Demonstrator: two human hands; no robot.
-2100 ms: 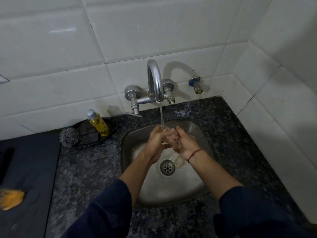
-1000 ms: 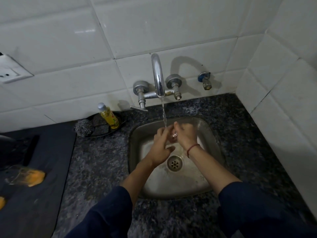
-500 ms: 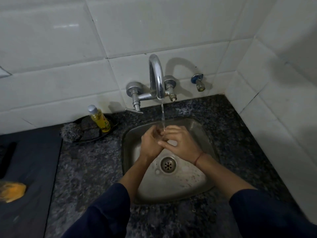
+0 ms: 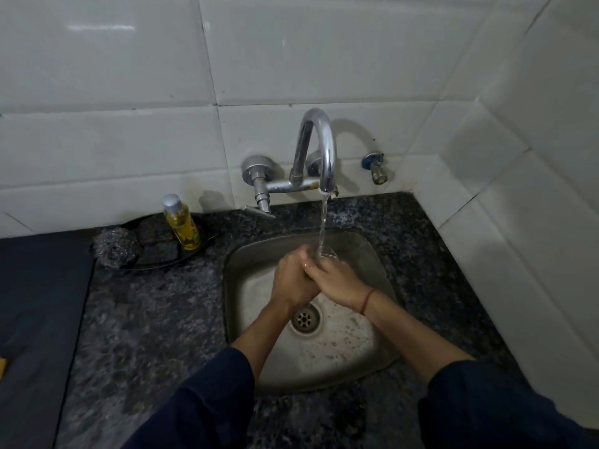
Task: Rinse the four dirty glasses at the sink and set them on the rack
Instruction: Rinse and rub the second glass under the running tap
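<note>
Both my hands meet over the steel sink (image 4: 372, 348), under the water running from the chrome tap (image 4: 325, 150). A small clear glass (image 4: 330, 254) shows just behind my fingers, right where the stream lands; most of it is hidden. My right hand (image 4: 340, 281), with a red thread at the wrist, wraps around it from the right. My left hand (image 4: 291, 278) presses against it from the left, its fingers folded over the right hand's fingers. No other glass and no rack are in view.
A yellow soap bottle (image 4: 182, 226) and a steel scrubber (image 4: 113, 249) sit on a black dish (image 4: 162, 257) left of the sink. A dark mat (image 4: 39, 303) covers the far left counter. Tiled walls close in behind and on the right; a blue valve (image 4: 376, 166) sticks out.
My hands have turned the glass under the stream, and the left hand has closed over the right hand's fingers. The camera has shifted slightly.
</note>
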